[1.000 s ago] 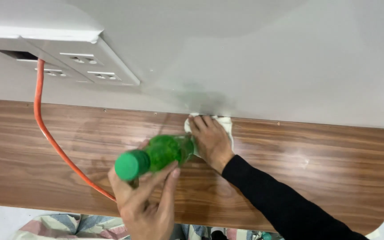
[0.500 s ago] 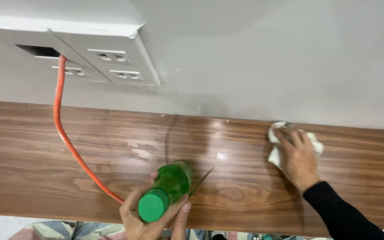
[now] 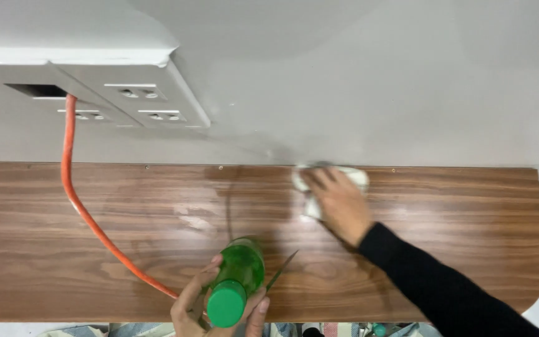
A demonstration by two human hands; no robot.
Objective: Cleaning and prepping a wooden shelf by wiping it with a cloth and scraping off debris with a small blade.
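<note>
Right hand (image 3: pixel 339 205), centre right of the frame: fingers spread and laid flat, palm down, pressing a white cloth (image 3: pixel 310 193) onto the counter (image 3: pixel 456 218). The cloth lies bunched under the fingers at the counter's far edge, touching the grey wall (image 3: pixel 375 93). A black sleeve (image 3: pixel 444 287) runs from the wrist to the lower right corner.

Left hand (image 3: pixel 210 306), bottom centre: fingers curled around a green bottle (image 3: pixel 237 274), thumb on the left flank, fingertips wrapped under the right. The grip sits on the lower body, just above the green cap (image 3: pixel 226 304).

Handling, as judged: the cloth looks soft and limp, will bunch or slide under pressure, and is best held by a flat palm or a gathered fold. The bottle appears to be translucent plastic, light, fairly stiff but squeezable, and smooth enough to slip if wet; its round body is the natural hold.

Orientation: the bottle's long axis runs roughly from the lower edge of the frame towards the centre, cap end nearest the camera, base pointing away towards the counter. It is held above the counter, not resting on it.

Surroundings: an orange cable (image 3: pixel 73 200) descends from a white socket box (image 3: pixel 126 93) at upper left and curves across the counter towards the left hand.
</note>
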